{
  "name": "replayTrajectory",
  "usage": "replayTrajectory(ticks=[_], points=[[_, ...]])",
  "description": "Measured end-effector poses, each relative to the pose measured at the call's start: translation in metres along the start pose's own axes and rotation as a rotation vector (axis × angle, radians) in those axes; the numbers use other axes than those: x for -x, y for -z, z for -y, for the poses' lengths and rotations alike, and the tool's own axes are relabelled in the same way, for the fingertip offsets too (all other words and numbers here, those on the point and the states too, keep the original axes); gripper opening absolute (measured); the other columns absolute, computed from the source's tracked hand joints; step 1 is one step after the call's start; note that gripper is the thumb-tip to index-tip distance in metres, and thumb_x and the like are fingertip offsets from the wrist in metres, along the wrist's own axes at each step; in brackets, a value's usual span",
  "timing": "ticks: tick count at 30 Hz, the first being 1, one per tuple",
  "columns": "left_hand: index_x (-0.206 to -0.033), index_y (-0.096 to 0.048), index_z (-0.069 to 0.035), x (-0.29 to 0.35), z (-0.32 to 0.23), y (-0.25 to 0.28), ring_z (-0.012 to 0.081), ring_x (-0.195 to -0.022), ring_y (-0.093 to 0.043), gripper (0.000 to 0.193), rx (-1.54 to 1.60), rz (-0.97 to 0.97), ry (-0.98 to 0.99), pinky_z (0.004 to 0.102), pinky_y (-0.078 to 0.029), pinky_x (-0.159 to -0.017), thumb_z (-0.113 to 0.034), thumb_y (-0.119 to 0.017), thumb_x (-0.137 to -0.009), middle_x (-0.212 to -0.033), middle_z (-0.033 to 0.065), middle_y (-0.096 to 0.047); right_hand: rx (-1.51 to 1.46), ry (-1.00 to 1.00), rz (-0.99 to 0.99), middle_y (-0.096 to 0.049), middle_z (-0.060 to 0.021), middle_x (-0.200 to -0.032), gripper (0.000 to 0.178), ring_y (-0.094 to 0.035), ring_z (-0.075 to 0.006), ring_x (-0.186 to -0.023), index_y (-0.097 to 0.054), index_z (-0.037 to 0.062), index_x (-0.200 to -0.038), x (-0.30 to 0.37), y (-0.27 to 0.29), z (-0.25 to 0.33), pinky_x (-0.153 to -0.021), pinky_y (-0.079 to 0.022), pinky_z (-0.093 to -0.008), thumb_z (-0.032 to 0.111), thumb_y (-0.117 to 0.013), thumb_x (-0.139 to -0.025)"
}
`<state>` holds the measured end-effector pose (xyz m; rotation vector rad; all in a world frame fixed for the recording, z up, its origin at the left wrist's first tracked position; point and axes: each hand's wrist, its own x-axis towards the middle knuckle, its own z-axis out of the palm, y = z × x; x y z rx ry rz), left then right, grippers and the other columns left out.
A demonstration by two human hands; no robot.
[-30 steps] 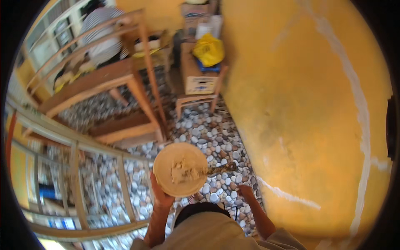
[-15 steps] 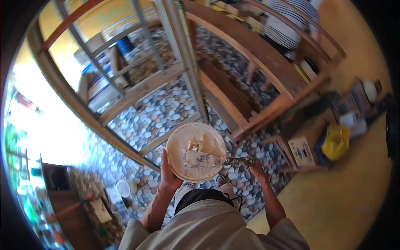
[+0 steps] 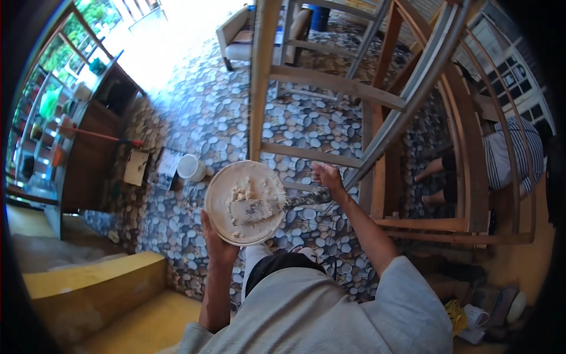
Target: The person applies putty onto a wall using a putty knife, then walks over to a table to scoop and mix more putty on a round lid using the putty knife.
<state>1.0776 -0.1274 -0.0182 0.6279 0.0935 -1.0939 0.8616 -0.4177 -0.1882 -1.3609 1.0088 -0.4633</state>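
Note:
My left hand (image 3: 219, 239) grips the near left rim of a round, cream-coloured tub or lid (image 3: 215, 203), held in front of my waist. Pale, lumpy paste (image 3: 242, 192) sits on top of it. Across the paste lies a putty knife (image 3: 253, 210), its blade smeared and its dark, speckled handle sticking out over the right rim. My right hand (image 3: 328, 179) is raised beyond that handle, apart from it, with the fingers curled closed. Whatever may be inside those fingers is hidden. It is close below the bottom rung of a wooden stepladder (image 3: 312, 154).
Brown wooden framework (image 3: 471, 147) stands at the right, with a person in a striped top (image 3: 510, 153) bending behind it. A white bucket (image 3: 190, 167) is on the pebble-patterned floor (image 3: 200, 118). A yellow ledge (image 3: 100, 274) runs at the lower left, near a dark cabinet (image 3: 91, 159).
The view has turned, so ladder and framework appear further right. My right hand has moved from near the handle's end to beyond it. My left hand still holds the round tub or lid.

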Motion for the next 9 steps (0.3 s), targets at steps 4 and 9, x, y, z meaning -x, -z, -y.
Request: replayTrajectory(ticks=[4, 9], points=[[-0.14, -0.036, -0.009, 0.001, -0.035, 0.037, 0.0319, -0.13, -0.037, 0.058, 0.122, -0.076, -0.085, 0.0503, -0.026, -0.111, -0.049, -0.03, -0.098, -0.142, 0.0133, -0.039, -0.71, -0.454, -0.141, -0.049, -0.0164, -0.105, 0.112, -0.055, -0.0275, -0.093, -0.011, 0.0013, -0.144, -0.02, -0.06, 0.006, -0.078, -0.048, -0.0376, 0.06, -0.071, -0.07], [-0.145, -0.028, -0.013, -0.011, -0.028, 0.064, 0.0348, -0.135, -0.029, 0.062, 0.154, 0.051, -0.075, 0.0562, -0.02, -0.111, -0.052, -0.029, -0.097, -0.148, 0.0134, -0.03, -1.074, -0.487, -0.22, -0.046, -0.0171, -0.115, 0.114, -0.054, -0.0311, -0.098, -0.006, 0.0109, -0.148, -0.041, -0.047, -0.051, -0.084, -0.048, -0.0449, 0.061, -0.071, -0.069]])
